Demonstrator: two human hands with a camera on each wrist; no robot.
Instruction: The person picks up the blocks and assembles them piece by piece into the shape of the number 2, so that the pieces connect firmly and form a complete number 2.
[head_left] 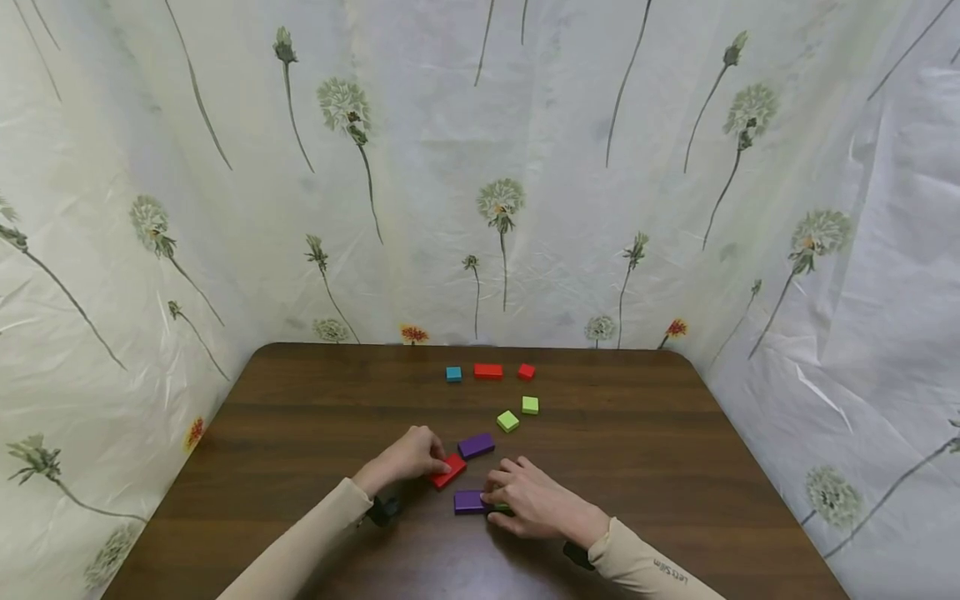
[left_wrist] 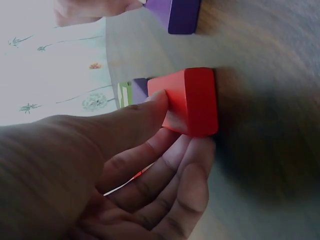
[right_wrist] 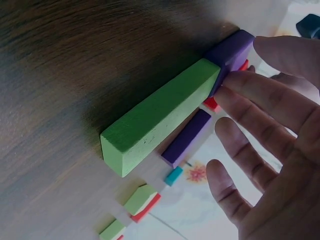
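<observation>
My left hand (head_left: 408, 457) pinches a red block (left_wrist: 197, 102), thumb on one face and fingers on the opposite side. Just beyond it lies a purple block (head_left: 476, 446). Nearer me, a second purple block (right_wrist: 232, 50) lies end to end with a long green block (right_wrist: 160, 110). Over their joint is my right hand (head_left: 536, 504), partly covering the green block in the head view. Its index fingertip is at the purple block's side and the thumb tip by its corner, the other fingers loosely extended.
Toward the back of the brown table (head_left: 315, 392) lie a blue block (head_left: 453, 374), a long red block (head_left: 488, 371) and a small red block (head_left: 527, 372). Two light green blocks (head_left: 530, 405) lie closer in. A floral curtain (head_left: 420, 167) surrounds the table's far edges.
</observation>
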